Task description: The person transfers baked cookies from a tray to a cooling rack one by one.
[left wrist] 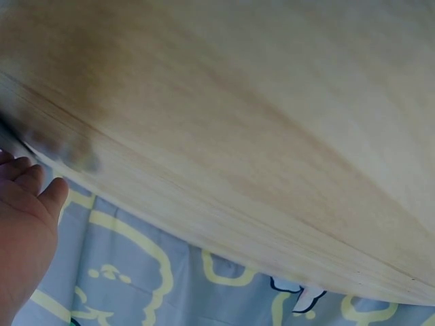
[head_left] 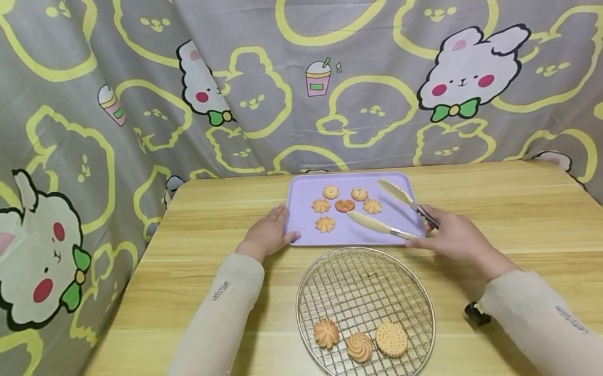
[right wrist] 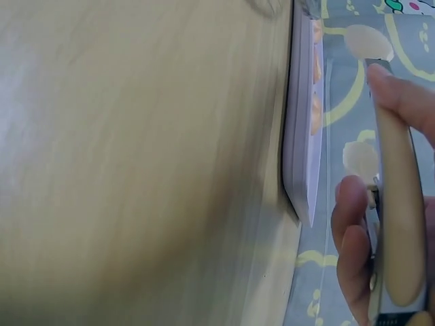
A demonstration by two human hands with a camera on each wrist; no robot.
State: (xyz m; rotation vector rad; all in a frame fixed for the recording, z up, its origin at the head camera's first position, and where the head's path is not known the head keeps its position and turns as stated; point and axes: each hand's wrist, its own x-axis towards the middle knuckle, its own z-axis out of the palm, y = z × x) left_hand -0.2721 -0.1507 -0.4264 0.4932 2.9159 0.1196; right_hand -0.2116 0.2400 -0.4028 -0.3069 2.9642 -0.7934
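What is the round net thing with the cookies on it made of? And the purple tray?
The round rack looks like shiny metal wire: a thin silvery grid inside a ring, with the table showing through. The purple tray looks like matte plastic: one smooth pastel colour with rounded corners and no glare, though silicone is possible.

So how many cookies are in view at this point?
9. Six lie on the lilac rectangular plastic tray: top, left, the darker centre one, upper right, right, front. Three sit on the round wire cooling rack.
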